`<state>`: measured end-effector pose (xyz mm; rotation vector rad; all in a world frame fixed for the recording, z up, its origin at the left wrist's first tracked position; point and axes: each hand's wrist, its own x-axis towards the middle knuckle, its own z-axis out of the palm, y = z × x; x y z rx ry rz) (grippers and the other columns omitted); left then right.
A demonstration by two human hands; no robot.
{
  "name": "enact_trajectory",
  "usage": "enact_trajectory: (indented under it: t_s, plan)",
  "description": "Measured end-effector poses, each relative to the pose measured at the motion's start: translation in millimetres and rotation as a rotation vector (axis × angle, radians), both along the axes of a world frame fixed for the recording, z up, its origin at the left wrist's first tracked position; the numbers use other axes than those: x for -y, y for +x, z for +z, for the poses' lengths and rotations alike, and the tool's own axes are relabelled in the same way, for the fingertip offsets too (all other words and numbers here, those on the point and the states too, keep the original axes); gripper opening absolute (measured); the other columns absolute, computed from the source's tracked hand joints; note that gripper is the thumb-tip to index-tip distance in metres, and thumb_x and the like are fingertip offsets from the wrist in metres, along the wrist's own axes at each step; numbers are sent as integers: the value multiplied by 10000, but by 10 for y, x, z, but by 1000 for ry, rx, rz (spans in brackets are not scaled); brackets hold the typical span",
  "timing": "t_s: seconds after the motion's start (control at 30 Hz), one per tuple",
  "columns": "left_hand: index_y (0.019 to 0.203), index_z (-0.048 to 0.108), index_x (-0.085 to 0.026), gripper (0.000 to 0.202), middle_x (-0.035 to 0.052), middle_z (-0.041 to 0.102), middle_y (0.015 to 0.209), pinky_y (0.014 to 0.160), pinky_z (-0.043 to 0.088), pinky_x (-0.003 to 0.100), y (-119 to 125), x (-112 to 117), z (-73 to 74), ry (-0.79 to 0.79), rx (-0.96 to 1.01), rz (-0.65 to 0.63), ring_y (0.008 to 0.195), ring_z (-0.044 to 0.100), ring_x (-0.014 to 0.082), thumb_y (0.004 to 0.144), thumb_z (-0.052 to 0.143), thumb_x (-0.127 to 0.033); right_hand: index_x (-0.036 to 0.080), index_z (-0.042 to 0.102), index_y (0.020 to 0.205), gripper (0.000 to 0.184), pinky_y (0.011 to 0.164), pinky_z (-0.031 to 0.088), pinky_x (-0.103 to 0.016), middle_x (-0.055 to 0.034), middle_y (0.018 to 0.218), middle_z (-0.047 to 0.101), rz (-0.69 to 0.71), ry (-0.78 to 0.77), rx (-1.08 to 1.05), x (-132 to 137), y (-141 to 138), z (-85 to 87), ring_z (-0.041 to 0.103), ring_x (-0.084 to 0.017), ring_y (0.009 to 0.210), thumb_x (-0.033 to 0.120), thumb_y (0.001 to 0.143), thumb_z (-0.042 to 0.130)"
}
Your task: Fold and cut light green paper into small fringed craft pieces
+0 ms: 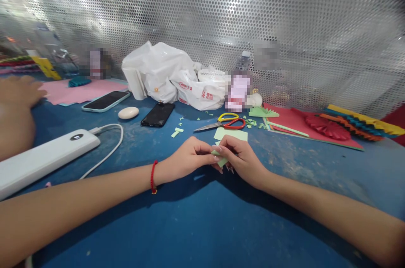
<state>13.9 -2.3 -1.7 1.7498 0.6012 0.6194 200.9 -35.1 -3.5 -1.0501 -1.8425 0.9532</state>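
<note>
Both my hands meet over the blue table, pinching a small piece of light green paper (222,161) between the fingertips. My left hand (193,156), with a red bracelet (153,177) at the wrist, grips its left side; my right hand (242,158) grips from the right. Fingers cover much of the piece, so its folds are hard to see. Just beyond the hands lies a flat sheet of light green paper (232,134). Behind that rest scissors (223,123) with one yellow and one red handle loop. Green paper scraps (251,122) are scattered around them.
White plastic bags (164,69) stand against the perforated metal wall. A black phone (158,114), a white oval object (128,112) and a power bank (53,158) with a cable lie left. Red paper (291,126) and folded paper fans (329,126) lie right. Another person's hand (23,90) rests far left.
</note>
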Motion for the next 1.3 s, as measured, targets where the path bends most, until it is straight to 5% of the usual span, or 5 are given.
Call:
enact_trajectory:
  t_s: [0.4, 0.83, 1.07, 1.3]
  plan:
    - [784, 780, -117, 203, 70, 770, 778, 731, 562, 224, 4, 22, 40, -16, 14, 43, 741, 723, 180, 842, 646, -257, 181, 539, 697, 317, 429, 361, -185, 58, 527, 487, 2, 30, -98, 2, 17, -15, 443, -66, 415, 403, 921, 570]
    - [740, 786, -137, 233, 54, 765, 742, 729, 530, 218, 20, 61, 83, 89, 21, 94, 722, 709, 170, 851, 647, -288, 183, 587, 746, 214, 478, 386, -197, 28, 580, 576, -111, 326, -47, 54, 30, -26, 512, -84, 469, 292, 928, 559]
    - [726, 778, -147, 247, 35, 763, 740, 684, 505, 210, -2, 97, 76, 267, -15, 155, 700, 702, 165, 862, 647, -306, 177, 636, 732, 198, 430, 387, -188, 25, 567, 610, -101, 204, -114, 16, 8, -29, 505, -73, 429, 312, 876, 634]
    - [678, 760, -149, 260, 13, 748, 668, 636, 485, 179, -25, 65, 88, 267, 19, 278, 642, 679, 133, 866, 619, -262, 172, 627, 753, 257, 489, 484, -209, 6, 614, 648, 33, -109, -242, -71, 26, -30, 583, -95, 488, 410, 839, 670]
